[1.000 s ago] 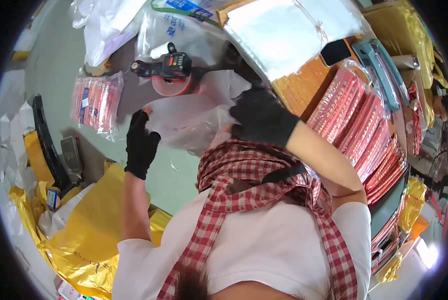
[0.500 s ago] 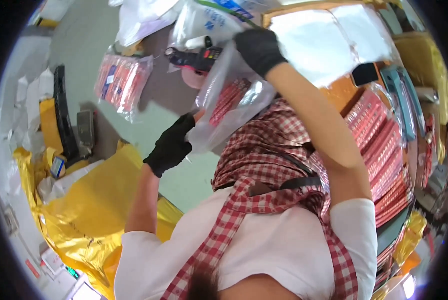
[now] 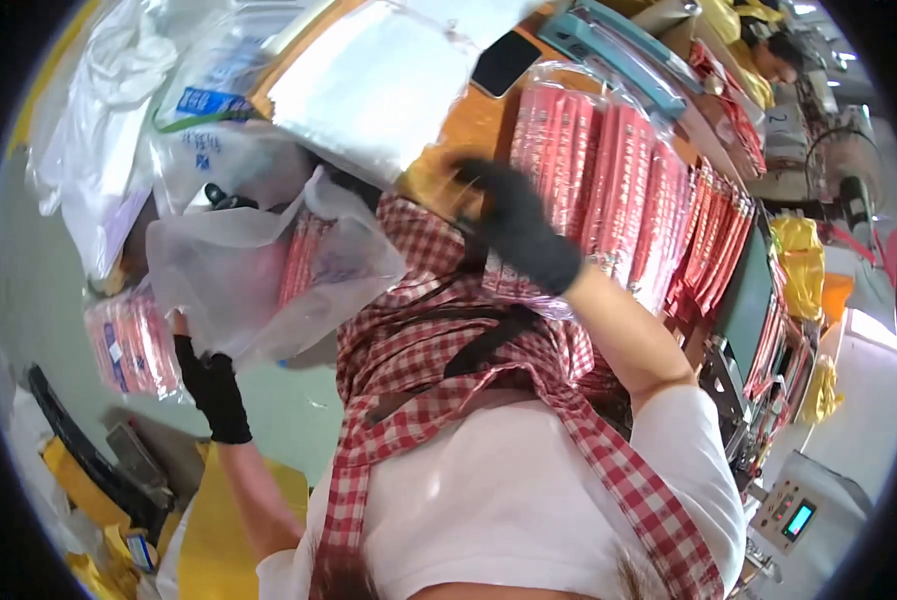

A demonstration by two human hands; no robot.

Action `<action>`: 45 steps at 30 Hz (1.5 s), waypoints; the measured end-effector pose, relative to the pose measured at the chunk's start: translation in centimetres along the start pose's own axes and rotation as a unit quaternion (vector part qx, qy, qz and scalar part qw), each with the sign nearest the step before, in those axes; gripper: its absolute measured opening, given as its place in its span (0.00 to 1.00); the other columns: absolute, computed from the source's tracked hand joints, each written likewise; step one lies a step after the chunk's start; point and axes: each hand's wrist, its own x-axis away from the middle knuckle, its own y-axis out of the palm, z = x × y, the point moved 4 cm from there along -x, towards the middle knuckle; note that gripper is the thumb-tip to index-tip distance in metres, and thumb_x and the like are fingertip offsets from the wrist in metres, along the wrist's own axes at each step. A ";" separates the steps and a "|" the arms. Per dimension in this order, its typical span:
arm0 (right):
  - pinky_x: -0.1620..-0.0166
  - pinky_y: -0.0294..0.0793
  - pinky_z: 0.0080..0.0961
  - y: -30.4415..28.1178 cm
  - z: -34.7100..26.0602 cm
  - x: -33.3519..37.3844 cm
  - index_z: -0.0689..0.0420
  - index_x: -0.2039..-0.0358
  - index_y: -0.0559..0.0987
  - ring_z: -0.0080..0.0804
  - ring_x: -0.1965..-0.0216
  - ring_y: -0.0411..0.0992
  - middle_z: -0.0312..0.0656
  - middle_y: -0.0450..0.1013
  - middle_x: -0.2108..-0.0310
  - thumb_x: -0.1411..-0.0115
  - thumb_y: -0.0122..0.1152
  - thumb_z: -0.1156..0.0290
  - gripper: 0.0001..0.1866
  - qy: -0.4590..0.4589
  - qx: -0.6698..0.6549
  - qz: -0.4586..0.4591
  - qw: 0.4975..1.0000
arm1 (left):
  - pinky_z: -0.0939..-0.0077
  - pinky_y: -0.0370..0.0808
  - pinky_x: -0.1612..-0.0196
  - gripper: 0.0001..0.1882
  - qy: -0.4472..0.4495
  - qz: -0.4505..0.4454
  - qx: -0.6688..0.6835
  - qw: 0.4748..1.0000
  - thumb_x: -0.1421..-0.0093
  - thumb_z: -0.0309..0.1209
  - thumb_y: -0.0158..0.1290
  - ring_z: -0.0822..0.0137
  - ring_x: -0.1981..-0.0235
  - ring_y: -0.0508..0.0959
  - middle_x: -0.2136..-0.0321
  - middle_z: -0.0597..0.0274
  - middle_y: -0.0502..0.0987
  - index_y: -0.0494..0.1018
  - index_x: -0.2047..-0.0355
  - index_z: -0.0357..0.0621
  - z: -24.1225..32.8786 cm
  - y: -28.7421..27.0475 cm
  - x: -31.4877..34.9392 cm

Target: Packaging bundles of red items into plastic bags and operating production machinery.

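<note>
In my left hand (image 3: 212, 385), gloved in black with a bare fingertip showing, is the edge of a clear plastic bag (image 3: 219, 265). The bag bulges open at its mouth, and a bundle of red-pink printed packets (image 3: 304, 255) lies inside. My right hand (image 3: 524, 225), also black-gloved, is over the near end of the orange-brown tabletop (image 3: 474, 125), beside plastic-wrapped stacks of red-pink packets (image 3: 609, 190). Motion smears its fingers, so I cannot make out whether they hold anything.
Another wrapped red-pink bundle (image 3: 129, 345) lies at the left. White sheets (image 3: 369, 80) and a black phone (image 3: 506, 64) rest on the tabletop, near a teal case (image 3: 619, 55). Yellow sacking (image 3: 239, 525) is at lower left; a person (image 3: 774, 60) is at far right.
My right hand has left the bag's upper end and come across to the wrapped stacks. The bag's mouth has spread wider, with my left hand still at its edge. The whole view has turned rightward.
</note>
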 end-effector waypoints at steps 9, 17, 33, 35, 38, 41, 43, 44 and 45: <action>0.62 0.69 0.30 -24.4 19.1 18.3 0.59 0.66 0.79 0.31 0.66 0.71 0.44 0.73 0.72 0.54 0.62 0.37 0.33 0.581 0.003 0.157 0.798 | 0.84 0.67 0.64 0.36 0.004 -0.097 0.035 0.995 0.59 0.14 0.40 0.76 0.65 0.70 0.48 0.61 0.71 0.67 0.45 0.44 1.4 1.0 0.0; 0.61 0.71 0.22 -24.5 24.1 22.3 0.57 0.57 0.75 0.25 0.66 0.72 0.33 0.75 0.65 0.48 0.63 0.51 0.25 0.479 -0.286 0.180 0.810 | 0.85 0.63 0.76 0.35 0.036 -0.089 -0.013 0.995 0.60 0.14 0.42 0.79 0.81 0.60 0.52 0.69 0.74 0.69 0.47 0.46 1.7 1.8 -0.3; 0.50 0.72 0.34 -17.9 10.7 18.7 0.59 0.46 0.66 0.34 0.53 0.70 0.42 0.72 0.55 0.57 0.65 0.66 0.36 0.311 -0.374 0.150 0.860 | 0.83 0.67 0.62 0.38 0.127 -0.127 -0.095 0.979 0.59 0.15 0.41 0.72 0.66 0.70 0.46 0.65 0.69 0.64 0.43 0.46 0.1 0.3 0.9; 0.49 0.71 0.35 -20.0 12.8 17.4 0.59 0.43 0.64 0.34 0.52 0.69 0.41 0.71 0.54 0.57 0.66 0.69 0.38 0.243 -0.314 0.054 0.916 | 0.82 0.67 0.58 0.38 0.206 -0.103 -0.093 0.969 0.59 0.15 0.42 0.69 0.60 0.72 0.46 0.63 0.69 0.63 0.42 0.46 0.2 0.8 0.1; 0.55 0.73 0.34 -16.7 10.8 11.8 0.59 0.45 0.66 0.33 0.57 0.71 0.40 0.73 0.58 0.56 0.69 0.66 0.37 0.292 -0.250 0.006 0.923 | 0.78 0.64 0.47 0.39 0.178 -0.099 -0.100 0.974 0.60 0.15 0.40 0.60 0.48 0.69 0.43 0.54 0.66 0.62 0.41 0.42 3.3 1.3 0.7; 0.57 0.73 0.29 -2.7 -5.5 0.3 0.61 0.58 0.75 0.29 0.60 0.72 0.39 0.73 0.61 0.56 0.72 0.67 0.25 0.065 -0.225 -0.135 0.963 | 0.70 0.67 0.50 0.36 0.154 -0.085 -0.111 0.978 0.58 0.18 0.45 0.55 0.50 0.71 0.50 0.50 0.69 0.61 0.42 0.38 2.8 1.4 0.5; 0.56 0.72 0.31 4.3 -9.4 -1.8 0.59 0.58 0.77 0.29 0.61 0.73 0.40 0.75 0.64 0.53 0.69 0.71 0.20 -0.038 -0.238 -0.235 0.942 | 0.67 0.69 0.53 0.33 0.230 -0.038 -0.160 0.959 0.57 0.20 0.47 0.51 0.55 0.72 0.52 0.48 0.70 0.63 0.45 0.38 -0.9 0.9 0.7; 0.55 0.72 0.30 7.7 -12.4 -2.8 0.58 0.58 0.77 0.29 0.60 0.72 0.39 0.75 0.63 0.51 0.68 0.69 0.18 -0.060 -0.348 -0.239 0.905 | 0.64 0.69 0.55 0.29 0.306 -0.023 -0.277 0.911 0.56 0.23 0.49 0.47 0.58 0.71 0.53 0.46 0.70 0.64 0.48 0.36 -2.3 0.6 1.5; 0.55 0.72 0.30 11.6 -12.9 -3.6 0.58 0.58 0.77 0.29 0.60 0.72 0.39 0.75 0.63 0.51 0.68 0.69 0.18 -0.059 -0.351 -0.244 0.902 | 0.64 0.69 0.55 0.29 0.300 -0.023 -0.280 0.912 0.56 0.23 0.49 0.47 0.58 0.71 0.53 0.46 0.70 0.64 0.48 0.36 -2.9 0.1 2.2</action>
